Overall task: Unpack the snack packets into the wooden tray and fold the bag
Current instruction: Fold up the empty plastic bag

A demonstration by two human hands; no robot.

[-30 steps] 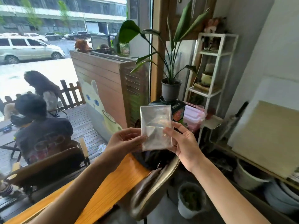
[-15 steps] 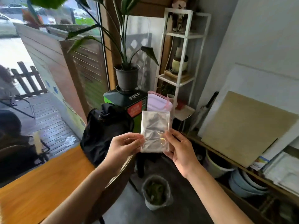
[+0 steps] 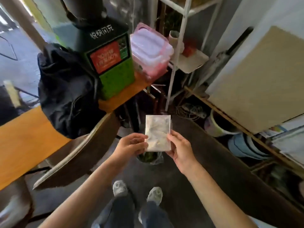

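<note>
Clear folded bag [image 3: 157, 133] held upright, both hands.
Left hand [image 3: 131, 144] and right hand [image 3: 180, 148] pinch its side edges; the green box [image 3: 113, 63] bears blurred, unreadable white characters.

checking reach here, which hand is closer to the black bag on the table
Left. The left hand grips the folded bag nearest the black bag; the right hand grips its far edge.
</note>
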